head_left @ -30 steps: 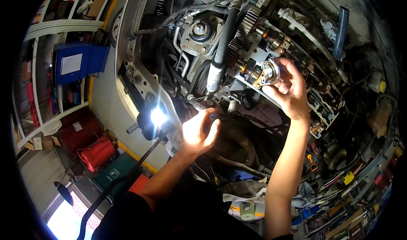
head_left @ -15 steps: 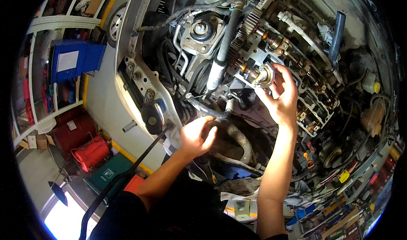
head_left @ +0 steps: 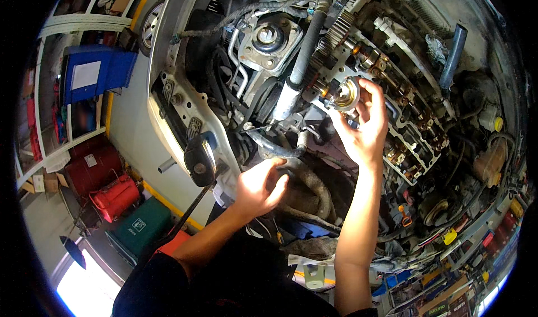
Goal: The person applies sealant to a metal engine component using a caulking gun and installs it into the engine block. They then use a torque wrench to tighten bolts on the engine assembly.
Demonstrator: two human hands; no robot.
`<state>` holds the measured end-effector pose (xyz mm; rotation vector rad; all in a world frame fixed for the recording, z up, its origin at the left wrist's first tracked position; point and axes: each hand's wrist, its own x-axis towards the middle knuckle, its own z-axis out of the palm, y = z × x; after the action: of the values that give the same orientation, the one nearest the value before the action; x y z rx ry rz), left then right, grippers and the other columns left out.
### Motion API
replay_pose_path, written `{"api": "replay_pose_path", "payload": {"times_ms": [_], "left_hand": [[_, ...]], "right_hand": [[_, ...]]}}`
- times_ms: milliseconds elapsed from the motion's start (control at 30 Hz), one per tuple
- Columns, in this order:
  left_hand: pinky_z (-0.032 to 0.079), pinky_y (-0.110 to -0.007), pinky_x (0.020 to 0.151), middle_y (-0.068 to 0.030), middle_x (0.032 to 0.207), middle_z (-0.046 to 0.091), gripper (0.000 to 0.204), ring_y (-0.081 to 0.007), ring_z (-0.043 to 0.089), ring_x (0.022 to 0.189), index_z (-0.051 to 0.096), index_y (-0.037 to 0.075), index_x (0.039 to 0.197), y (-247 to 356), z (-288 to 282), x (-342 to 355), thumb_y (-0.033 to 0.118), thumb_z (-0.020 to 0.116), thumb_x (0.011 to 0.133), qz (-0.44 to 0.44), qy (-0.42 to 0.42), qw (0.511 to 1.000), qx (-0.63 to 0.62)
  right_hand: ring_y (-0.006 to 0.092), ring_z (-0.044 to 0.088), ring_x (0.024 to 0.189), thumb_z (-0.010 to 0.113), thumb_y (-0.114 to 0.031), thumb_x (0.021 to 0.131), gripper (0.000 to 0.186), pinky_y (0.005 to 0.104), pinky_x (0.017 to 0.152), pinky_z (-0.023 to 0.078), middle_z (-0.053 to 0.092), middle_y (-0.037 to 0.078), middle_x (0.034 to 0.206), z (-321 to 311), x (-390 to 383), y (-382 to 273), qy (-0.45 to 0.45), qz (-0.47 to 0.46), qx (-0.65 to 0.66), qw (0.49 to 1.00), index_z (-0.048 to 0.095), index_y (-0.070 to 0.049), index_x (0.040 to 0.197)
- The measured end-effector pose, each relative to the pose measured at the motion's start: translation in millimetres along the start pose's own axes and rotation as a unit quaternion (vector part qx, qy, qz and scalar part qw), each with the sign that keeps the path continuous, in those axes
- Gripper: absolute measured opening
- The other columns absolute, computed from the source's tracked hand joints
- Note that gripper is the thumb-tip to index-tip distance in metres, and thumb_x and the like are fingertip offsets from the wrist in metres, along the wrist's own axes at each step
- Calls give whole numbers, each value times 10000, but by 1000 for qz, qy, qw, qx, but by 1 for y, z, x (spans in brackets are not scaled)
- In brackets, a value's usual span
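Observation:
My right hand (head_left: 364,123) pinches a round, shiny metal part (head_left: 345,94) by its rim between thumb and fingers; with its ringed flange it looks like an engine thermostat. It is held up above the near side of the uncovered cylinder head (head_left: 417,140), overlapping one camshaft (head_left: 320,87) in the picture. Lower and to the left, my left hand (head_left: 260,188) hovers above the engine bay, its thumb apart from the loosely curled fingers and nothing visible between them. A black hose (head_left: 280,145) curves just beyond its fingertips.
A thick hose with a pale sleeve (head_left: 288,99) runs beside the camshaft gears (head_left: 334,38). The strut mount (head_left: 269,39) lies to the left. Past the fender stand a blue cabinet (head_left: 89,73), a red bag (head_left: 115,196) and a green bin (head_left: 140,227).
The metal part in my right hand has turned, showing more of its round face, and has shifted slightly left. My left hand keeps nearly the same pose. The whole view has tilted a little.

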<state>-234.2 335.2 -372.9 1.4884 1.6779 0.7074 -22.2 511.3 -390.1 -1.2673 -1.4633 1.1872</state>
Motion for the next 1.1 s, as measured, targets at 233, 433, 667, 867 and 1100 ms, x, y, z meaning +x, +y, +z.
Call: {"api": "replay_pose_path", "payload": {"times_ms": [233,433,667,867,1100], "left_hand": [[529,-359,663,-101,785,636,584,-237,652,686,514,25,1503,22,24,67,334,664,1031,-31,43,998,-42],[528,-423,630,-103,655,646,824,-316,649,588,282,44,1656,29,36,95,472,630,1044,-141,-52,988,-27],[532,-409,650,-162,684,676,905,-299,682,622,216,50,1685,25,39,107,482,659,1025,-195,-86,976,-52],[544,-367,712,-166,761,723,875,-233,680,658,266,52,1679,17,49,102,414,706,1015,-167,-33,975,-146],[553,-321,853,-198,1315,703,849,-166,673,980,236,80,1700,-4,67,93,254,725,1029,-179,-31,914,-363]], "right_hand": [[145,627,1077,794,-64,872,618,325,979,519,661,162,1394,-13,22,3,-91,26,93,991,460,-29,1392],[124,610,1006,684,-205,962,495,311,919,512,686,126,1328,-16,49,9,-142,123,104,977,458,-37,1369],[147,603,1010,660,-231,975,470,341,915,510,659,95,1100,-19,53,14,-151,146,86,974,462,-29,1350],[159,608,990,679,-285,970,503,353,897,514,634,103,1113,-14,52,28,-151,100,74,981,463,-26,1343],[187,598,973,665,-329,987,484,378,898,502,616,111,1085,-10,52,24,-158,76,51,983,466,-33,1314]]}}
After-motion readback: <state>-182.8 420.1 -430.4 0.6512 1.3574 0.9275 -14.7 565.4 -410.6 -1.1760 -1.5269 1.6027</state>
